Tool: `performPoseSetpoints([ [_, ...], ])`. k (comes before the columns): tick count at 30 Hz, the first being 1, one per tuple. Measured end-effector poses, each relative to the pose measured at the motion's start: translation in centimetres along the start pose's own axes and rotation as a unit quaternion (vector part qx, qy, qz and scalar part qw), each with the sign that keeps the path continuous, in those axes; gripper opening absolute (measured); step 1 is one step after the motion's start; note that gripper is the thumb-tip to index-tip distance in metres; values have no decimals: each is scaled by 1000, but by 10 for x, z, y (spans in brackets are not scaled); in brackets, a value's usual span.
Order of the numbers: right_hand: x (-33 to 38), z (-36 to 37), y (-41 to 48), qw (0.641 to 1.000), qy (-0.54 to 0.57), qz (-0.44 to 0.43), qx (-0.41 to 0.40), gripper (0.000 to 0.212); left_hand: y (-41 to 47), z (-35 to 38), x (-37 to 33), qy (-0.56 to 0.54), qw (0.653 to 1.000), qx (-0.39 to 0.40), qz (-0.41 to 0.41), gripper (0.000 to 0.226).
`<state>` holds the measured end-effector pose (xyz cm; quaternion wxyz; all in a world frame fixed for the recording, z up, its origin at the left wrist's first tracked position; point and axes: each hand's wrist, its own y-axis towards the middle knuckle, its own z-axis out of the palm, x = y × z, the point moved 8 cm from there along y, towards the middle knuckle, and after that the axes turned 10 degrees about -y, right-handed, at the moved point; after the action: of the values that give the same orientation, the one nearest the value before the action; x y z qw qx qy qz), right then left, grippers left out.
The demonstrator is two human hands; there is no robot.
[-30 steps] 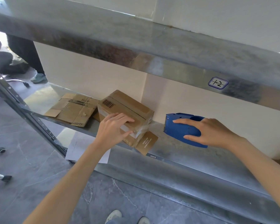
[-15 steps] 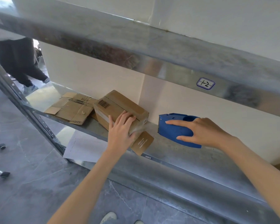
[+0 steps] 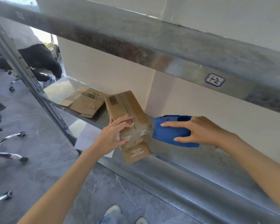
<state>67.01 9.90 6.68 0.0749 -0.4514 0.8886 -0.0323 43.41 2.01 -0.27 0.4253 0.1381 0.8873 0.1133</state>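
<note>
Since the earlier frame, the cardboard box (image 3: 126, 110) has been turned so that its barcoded end points toward the wall, and the blue tape dispenser (image 3: 171, 133) has closed the gap and now touches the box's right side. The box rests on the metal shelf (image 3: 208, 160), near the front edge, with one loose flap (image 3: 137, 153) hanging over that edge. The left hand (image 3: 115, 135) grips the near end of the box, fingers curled over the top, thumb on the end face. The right hand (image 3: 200, 131) is clamped on the dispenser, index finger laid straight along its side. Flattened cardboard (image 3: 82, 102) lies on the shelf behind and left of the box.
</note>
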Motion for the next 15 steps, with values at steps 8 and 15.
performPoseSetpoints([
  [8,-25,1,-2,999,-7,34,-12,61,5,0,7,0,1000,0,5,43],
  [15,-17,6,12,999,-33,35,-1,60,2,1,7,4,1000,-1,8,44],
])
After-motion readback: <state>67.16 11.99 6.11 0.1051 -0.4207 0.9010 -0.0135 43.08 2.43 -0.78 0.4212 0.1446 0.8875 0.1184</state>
